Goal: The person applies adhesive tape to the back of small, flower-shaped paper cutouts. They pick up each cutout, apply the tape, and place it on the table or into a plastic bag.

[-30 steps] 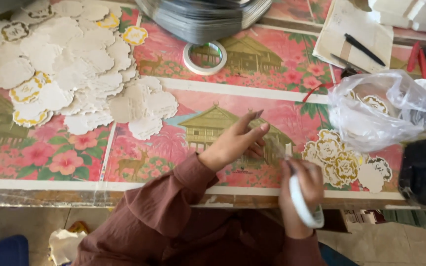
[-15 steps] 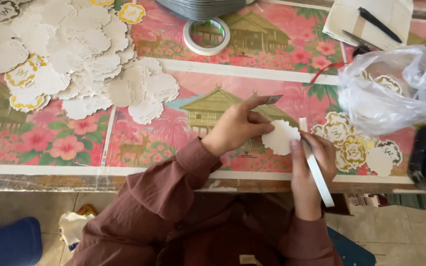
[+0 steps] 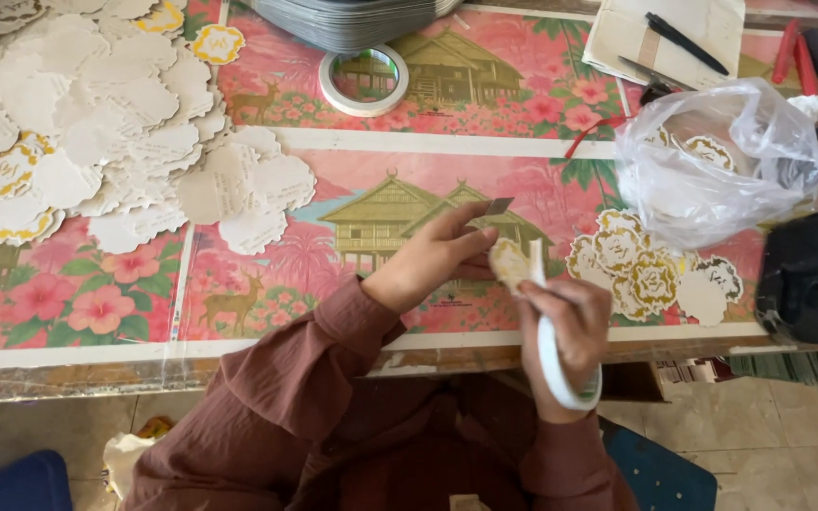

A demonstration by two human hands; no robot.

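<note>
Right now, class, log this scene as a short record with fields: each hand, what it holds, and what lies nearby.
Left hand: pinches a small blade over the paper cutout
Right hand: holds the cutout, tape roll looped around it
Left of hands: heap of white cutouts
Right of hands: gold-printed cutouts, plastic bag
Surface: flowered table cover

Far left of my fingers: heap of white cut-outs (image 3: 106, 132).
Above them: tape ring (image 3: 364, 79), stacked grey discs (image 3: 352, 19).
Right: clear plastic bag (image 3: 712, 161), gold flower cut-outs (image 3: 636, 270).
Upper right: black pen (image 3: 685, 43).
</note>
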